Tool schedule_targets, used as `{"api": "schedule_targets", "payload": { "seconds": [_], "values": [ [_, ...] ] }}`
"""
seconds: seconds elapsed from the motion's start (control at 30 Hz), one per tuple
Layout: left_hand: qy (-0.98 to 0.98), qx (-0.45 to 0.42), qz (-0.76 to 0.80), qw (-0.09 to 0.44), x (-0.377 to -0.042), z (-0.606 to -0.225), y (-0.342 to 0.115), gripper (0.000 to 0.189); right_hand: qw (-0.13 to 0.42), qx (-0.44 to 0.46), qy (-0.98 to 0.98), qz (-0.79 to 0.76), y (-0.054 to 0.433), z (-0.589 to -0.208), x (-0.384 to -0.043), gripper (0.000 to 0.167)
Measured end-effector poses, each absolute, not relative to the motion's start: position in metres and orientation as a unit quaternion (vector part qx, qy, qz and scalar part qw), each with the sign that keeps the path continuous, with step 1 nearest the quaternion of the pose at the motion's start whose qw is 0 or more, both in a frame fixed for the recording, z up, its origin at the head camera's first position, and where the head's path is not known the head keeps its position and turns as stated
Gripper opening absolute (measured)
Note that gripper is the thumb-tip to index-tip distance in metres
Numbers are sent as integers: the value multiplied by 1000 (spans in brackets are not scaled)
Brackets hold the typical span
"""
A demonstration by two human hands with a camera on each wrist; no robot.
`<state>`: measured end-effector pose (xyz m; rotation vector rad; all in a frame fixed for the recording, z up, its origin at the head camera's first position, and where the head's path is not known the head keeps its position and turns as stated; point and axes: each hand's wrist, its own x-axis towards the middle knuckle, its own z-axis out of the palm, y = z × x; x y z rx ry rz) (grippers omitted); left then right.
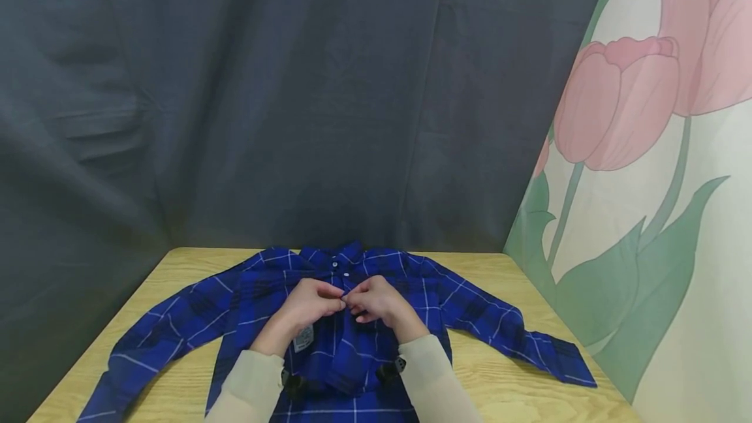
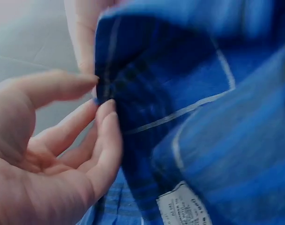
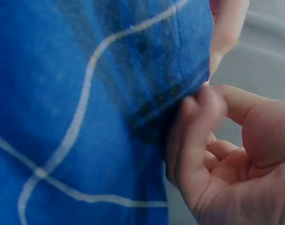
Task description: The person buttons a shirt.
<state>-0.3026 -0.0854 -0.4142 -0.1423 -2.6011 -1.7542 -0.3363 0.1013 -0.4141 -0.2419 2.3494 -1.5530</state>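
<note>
A blue plaid long-sleeved shirt (image 1: 258, 305) lies spread on the table, collar at the far side. Both hands meet at its front opening, below two small white buttons (image 1: 346, 275) near the collar. My left hand (image 1: 314, 300) pinches one front edge between thumb and fingers; its wrist view shows the fabric edge (image 2: 105, 70) at the fingertips. From the other side, my right hand (image 1: 376, 299) pinches the other front edge (image 3: 198, 56) with thumb and curled fingers. The exact spot where the fingertips meet is hidden by the fingers. A white printed label (image 2: 182, 206) shows inside the shirt.
The wooden table (image 1: 487, 351) carries the shirt, with its left sleeve (image 1: 141, 344) and right sleeve (image 1: 505, 325) stretched out to the sides. A dark grey curtain (image 1: 294, 116) hangs behind the table. On the right stands a wall with painted tulips (image 1: 617, 103).
</note>
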Motion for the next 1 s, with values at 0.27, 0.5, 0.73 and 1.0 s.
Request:
{"api": "schedule_targets", "payload": {
  "seconds": [0.27,0.5,0.73,1.0],
  "values": [
    [-856,-24,-514,58,-304,-418,-78,17,133,-88,826,-541,101,-412,-334,24],
    [-858,-13,-508,70,-304,-416,-79,14,128,-95,826,-540,102,-411,-335,25],
    [-856,-2,-514,63,-303,-414,-82,16,129,-104,826,-540,101,-413,-338,24],
    [-857,-28,-510,71,-304,-416,-78,20,137,-78,806,-570,103,-412,-340,20]
  ]
}}
